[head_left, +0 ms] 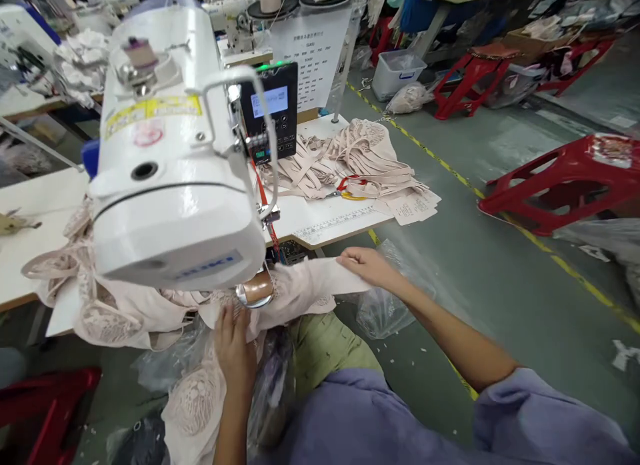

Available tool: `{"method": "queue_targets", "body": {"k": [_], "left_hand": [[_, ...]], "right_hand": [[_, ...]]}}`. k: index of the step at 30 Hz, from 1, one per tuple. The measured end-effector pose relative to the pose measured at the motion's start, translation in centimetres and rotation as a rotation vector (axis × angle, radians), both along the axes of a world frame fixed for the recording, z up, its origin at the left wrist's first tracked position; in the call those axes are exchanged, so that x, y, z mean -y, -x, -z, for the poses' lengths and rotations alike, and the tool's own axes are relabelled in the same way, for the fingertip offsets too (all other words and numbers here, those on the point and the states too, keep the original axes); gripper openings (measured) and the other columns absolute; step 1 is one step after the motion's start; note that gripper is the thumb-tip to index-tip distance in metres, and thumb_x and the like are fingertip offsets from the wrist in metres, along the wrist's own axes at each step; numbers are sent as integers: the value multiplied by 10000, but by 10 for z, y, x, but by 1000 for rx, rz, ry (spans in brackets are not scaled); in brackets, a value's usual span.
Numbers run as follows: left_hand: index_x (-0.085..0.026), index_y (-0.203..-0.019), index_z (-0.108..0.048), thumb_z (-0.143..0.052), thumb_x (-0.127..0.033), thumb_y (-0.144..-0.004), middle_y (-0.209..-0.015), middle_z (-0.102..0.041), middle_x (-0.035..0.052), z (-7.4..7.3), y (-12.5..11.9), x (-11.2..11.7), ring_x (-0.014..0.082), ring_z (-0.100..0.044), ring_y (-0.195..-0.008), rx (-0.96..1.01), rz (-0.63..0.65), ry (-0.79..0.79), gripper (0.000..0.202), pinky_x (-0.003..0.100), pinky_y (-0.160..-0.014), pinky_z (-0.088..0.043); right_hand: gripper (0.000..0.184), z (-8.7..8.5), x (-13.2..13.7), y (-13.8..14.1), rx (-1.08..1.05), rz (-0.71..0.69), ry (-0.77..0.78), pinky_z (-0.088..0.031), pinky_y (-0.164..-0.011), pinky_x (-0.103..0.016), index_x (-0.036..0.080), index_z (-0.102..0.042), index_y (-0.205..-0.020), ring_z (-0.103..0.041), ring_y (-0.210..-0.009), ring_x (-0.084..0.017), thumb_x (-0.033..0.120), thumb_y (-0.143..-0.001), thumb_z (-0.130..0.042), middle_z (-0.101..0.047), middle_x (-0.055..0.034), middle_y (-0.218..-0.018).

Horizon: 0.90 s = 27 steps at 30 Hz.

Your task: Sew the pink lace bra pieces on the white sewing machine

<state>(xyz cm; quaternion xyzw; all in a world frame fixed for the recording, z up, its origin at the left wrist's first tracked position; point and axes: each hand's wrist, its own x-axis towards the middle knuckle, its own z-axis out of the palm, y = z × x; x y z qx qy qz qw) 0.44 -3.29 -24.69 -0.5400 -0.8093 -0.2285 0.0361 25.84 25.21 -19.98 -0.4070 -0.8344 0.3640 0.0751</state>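
A beige lace bra point(305, 285) lies under the head of a white sewing machine point(175, 205), by its curved metal guard point(257, 290). My left hand point(235, 345) rests on the fabric just left of the guard, fingers stretched forward and lying flat; its thumb is hidden. My right hand point(370, 268) pinches the band's far end, drawn out to the right of the machine. The needle is hidden behind the machine head. Further beige bras point(110, 312) heap up on the left, and one lace cup point(195, 402) hangs beside my left forearm.
Behind the machine's control panel point(270, 112), beige straps point(360, 152) and yellow-handled scissors point(355, 196) lie on the white table point(345, 225), which has a printed ruler. Red stools point(565, 178) stand right and lower left. Plastic bags point(387, 308) lie on the floor.
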Motion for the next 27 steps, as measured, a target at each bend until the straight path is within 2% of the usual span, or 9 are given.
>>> {"method": "queue_targets", "body": {"k": [3,5,8,12,15,20,23,25,27], "left_hand": [[-203,-1384,-510,-503,-166,-875,-1528,-408,175,15,-18,-3,367,-336,-1439,124,145,219,510,639,-1128,-301],[-189,-1361,-510,-507,-255,-907,-1496,-437,185,21,-16,11,344,-393,-1401,203,104,198,459,596,-1123,-333],[-142,-1204,-568,-447,-429,-936,-1226,-606,194,11,9,55,319,-556,-1190,253,-189,147,410,477,-1020,-450],[-144,-943,-625,-338,-676,-889,-922,-657,191,-17,46,120,380,-635,-880,136,-723,586,607,451,-712,-480],[-205,-755,-600,-289,-688,-894,-795,-682,157,-24,49,147,343,-659,-728,320,-733,927,591,376,-597,-415],[-233,-700,-497,-251,-446,-970,-790,-684,100,-32,7,149,262,-646,-780,291,-610,875,422,321,-610,-326],[-230,-622,-433,-308,-408,-970,-673,-611,61,-64,-27,129,198,-575,-671,266,-395,626,411,309,-619,-328],[-220,-637,-471,-373,-349,-973,-629,-568,31,-89,-41,112,162,-534,-617,352,-127,365,372,291,-600,-327],[-212,-648,-485,-414,-318,-975,-627,-537,11,-106,-42,95,146,-510,-615,466,-28,204,351,278,-601,-332]], "right_hand": [[328,23,-17,-23,286,23,-147,-434,-711,-340,143,-653,-815,-608,-765,-243,374,-947,-461,-675,-122,-813],[293,38,-13,-19,311,-7,-173,-459,-827,-406,106,-675,-959,-626,-925,-310,349,-920,-516,-685,-199,-984],[534,59,15,16,230,-120,-210,-396,-1052,-453,119,-548,-1316,-498,-1265,-343,432,-889,-610,-548,-219,-1360],[812,84,60,83,28,-423,-201,-309,-1166,-450,138,-427,-1451,-359,-1405,-329,508,-797,-734,-401,-193,-1513],[756,93,82,113,42,-465,-167,-326,-1141,-505,80,-494,-1392,-412,-1355,-376,345,-752,-797,-460,-248,-1440],[780,64,116,136,-90,-466,-97,-282,-1150,-540,73,-404,-1461,-317,-1415,-400,475,-851,-677,-342,-271,-1528],[919,28,148,149,-296,-789,120,-402,-1059,-441,137,-438,-1442,-454,-1314,-353,630,-727,-742,-451,-214,-1477],[703,4,164,152,-314,-1105,281,-481,-864,-317,166,-613,-1241,-615,-1040,-254,632,-728,-737,-663,-124,-1204],[448,-17,171,146,-263,-1289,398,-432,-645,-237,174,-696,-937,-589,-699,-145,606,-832,-646,-689,-18,-817]]}}
